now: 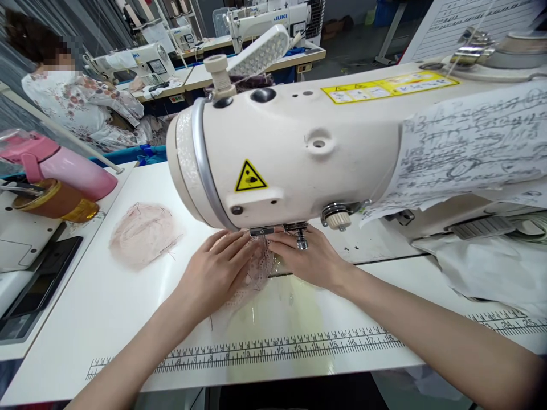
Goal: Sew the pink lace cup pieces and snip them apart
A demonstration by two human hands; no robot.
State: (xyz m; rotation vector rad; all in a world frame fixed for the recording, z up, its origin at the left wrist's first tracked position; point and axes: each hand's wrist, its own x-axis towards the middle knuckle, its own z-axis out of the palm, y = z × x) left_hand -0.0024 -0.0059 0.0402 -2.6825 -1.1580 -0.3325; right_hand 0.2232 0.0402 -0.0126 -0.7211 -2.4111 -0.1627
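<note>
A cream sewing machine head (299, 142) fills the middle of the view. Under its needle area lies a small piece of pale pink lace fabric (256, 276). My left hand (216, 270) lies flat on the lace with fingers stretched toward the presser foot (301, 236). My right hand (307, 259) rests flat on the table just right of the lace, its fingertips at the foot. Both hands press the fabric down; neither grips it.
A stack of pink lace pieces (143, 233) lies at the left on the white table (106, 307). A pink bottle (64, 168) and a black phone (38, 285) sit far left. Scribbled paper (470, 142) hangs on the machine. Another person (77, 102) sits behind.
</note>
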